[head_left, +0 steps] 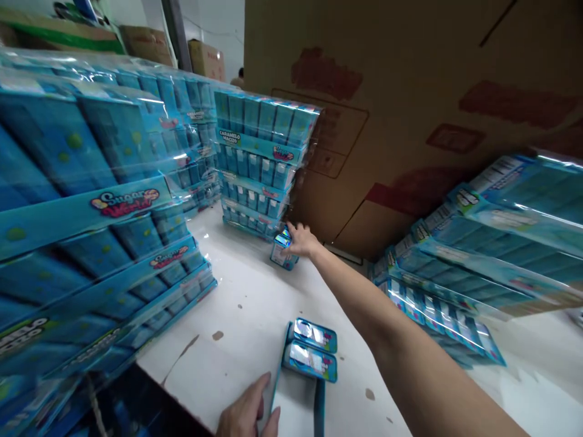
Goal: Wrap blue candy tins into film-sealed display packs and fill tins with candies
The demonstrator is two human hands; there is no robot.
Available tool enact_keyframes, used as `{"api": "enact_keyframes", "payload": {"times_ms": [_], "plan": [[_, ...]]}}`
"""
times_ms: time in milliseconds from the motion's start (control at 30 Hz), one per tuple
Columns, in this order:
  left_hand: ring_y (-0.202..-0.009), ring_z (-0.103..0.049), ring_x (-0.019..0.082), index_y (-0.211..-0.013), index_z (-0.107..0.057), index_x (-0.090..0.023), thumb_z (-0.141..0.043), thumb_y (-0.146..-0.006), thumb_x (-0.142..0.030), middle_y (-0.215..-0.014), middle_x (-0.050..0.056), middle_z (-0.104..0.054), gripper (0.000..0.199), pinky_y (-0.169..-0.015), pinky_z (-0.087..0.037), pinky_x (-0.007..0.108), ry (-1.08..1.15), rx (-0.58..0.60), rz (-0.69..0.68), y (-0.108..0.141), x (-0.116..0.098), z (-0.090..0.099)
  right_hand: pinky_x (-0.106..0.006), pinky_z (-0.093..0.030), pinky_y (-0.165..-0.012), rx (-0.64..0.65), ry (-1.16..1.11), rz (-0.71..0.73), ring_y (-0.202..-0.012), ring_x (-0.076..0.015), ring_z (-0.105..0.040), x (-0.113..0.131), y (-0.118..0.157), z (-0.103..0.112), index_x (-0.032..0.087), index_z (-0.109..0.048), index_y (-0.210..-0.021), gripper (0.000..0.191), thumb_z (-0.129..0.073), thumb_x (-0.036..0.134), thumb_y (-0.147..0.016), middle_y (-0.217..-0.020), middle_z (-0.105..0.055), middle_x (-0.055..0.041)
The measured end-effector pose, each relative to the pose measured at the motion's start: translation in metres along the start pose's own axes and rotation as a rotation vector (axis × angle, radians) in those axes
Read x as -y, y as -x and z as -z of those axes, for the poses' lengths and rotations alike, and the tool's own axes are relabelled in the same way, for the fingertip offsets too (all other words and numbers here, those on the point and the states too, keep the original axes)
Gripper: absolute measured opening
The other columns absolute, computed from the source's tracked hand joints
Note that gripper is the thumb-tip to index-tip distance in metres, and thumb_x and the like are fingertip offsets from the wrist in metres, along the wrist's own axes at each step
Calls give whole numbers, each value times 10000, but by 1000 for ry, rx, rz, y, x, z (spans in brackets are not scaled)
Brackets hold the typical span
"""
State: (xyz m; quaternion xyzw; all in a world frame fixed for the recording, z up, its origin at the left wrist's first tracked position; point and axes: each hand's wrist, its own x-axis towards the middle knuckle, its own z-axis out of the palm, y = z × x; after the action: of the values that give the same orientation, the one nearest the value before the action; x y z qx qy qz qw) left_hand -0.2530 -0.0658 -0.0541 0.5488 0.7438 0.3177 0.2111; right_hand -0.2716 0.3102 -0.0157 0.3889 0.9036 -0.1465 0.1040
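We have our right hand stretched across the white desk, its fingers spread over the small blue boxes that stand near the foot of the middle stack; we touch them, it seems, but cannot tell whether our fingers close on them. Our left hand is at the left wall of an open blue tray, with one finger outside and the thumb at its edge, perhaps to keep it from sliding; whether we pinch the wall or merely steady it, we cannot tell. The tray lies close to us, probably for easy access, and two blue packs sit side by side at its far end, likely because that wall squares them up. Around us, film-wrapped goods crowd the space: the left stack bounds that side, the middle stack rises just beyond our right hand, and a large cardboard carton walls off the back. The right stack stands past our forearm, which itself hides part of the desk.
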Motion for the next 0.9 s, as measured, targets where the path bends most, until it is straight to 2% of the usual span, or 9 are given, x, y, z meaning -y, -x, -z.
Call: {"api": "enact_keyframes", "payload": {"times_ms": [100,167,300,400,500,600,700,767,900], "plan": [[-521,-570,127,-1129,-487,-193,-476,-802,-345,-621,10,-586,361,-513,-482,191,7,20,1,-4,-7,10,-420,-390,-828,-70,-36,-2,-1129,-361,-333,-19,47,-2,209,-162,-1380,1050,-657,539,-515,-1301,-308,-163],[-573,-581,134,-1122,-494,-178,-459,-812,-352,-647,16,-586,357,-562,-484,203,10,52,26,-6,-11,14,-430,-368,-866,-139,-68,-40,-1146,-353,-317,-38,90,5,200,-179,-1375,1028,-656,524,-524,-1307,-295,-160],[-645,-582,149,-1160,-469,-148,-412,-831,-392,-690,25,-583,413,-622,-468,237,-5,129,71,-9,-18,18,-456,-284,-961,-354,-99,-89,-1191,-343,-281,-61,204,48,164,-180,-1377,1000,-642,504,-558,-1313,-288,-151],[-640,-565,142,-1224,-421,-139,-388,-835,-402,-702,17,-572,470,-641,-455,248,12,130,74,-9,-23,20,-490,-248,-984,-453,-129,-16,-1240,-348,-229,-45,291,78,200,-111,-1392,966,-583,531,-616,-1365,-242,-111],[-612,-535,118,-1194,-458,-152,-396,-829,-378,-778,28,-578,433,-671,-453,254,63,123,42,-6,-26,23,-512,-251,-984,-438,-173,79,-1252,-373,-207,-6,350,74,203,-33,-1398,1013,-574,542,-612,-1405,-189,-97],[-695,-542,132,-1160,-485,-160,-406,-818,-310,-867,49,-581,382,-726,-456,275,112,149,0,1,-27,26,-507,-272,-978,-361,-212,194,-1243,-388,-214,33,371,38,198,-24,-1399,1079,-611,533,-558,-1411,-152,-112],[-876,-541,163,-1172,-473,-149,-367,-823,-236,-960,74,-573,375,-812,-444,296,170,148,-42,9,-27,28,-523,-300,-950,-269,-187,279,-1229,-392,-219,54,364,3,205,-84,-1395,1078,-631,521,-521,-1391,-162,-132],[-942,-528,167,-1183,-466,-143,-336,-841,-223,-1006,86,-564,374,-855,-429,303,191,143,-56,12,-26,29,-531,-336,-912,-234,-140,268,-1218,-394,-213,61,355,-8,203,-135,-1388,1047,-639,493,-518,-1373,-184,-147],[-995,-510,174,-1219,-443,-138,-303,-872,-255,-1047,98,-554,391,-904,-406,327,200,150,-72,16,-26,29,-486,-399,-857,-180,-63,207,-1212,-374,-208,73,343,-14,215,-178,-1379,1003,-657,427,-524,-1363,-217,-150]]}}
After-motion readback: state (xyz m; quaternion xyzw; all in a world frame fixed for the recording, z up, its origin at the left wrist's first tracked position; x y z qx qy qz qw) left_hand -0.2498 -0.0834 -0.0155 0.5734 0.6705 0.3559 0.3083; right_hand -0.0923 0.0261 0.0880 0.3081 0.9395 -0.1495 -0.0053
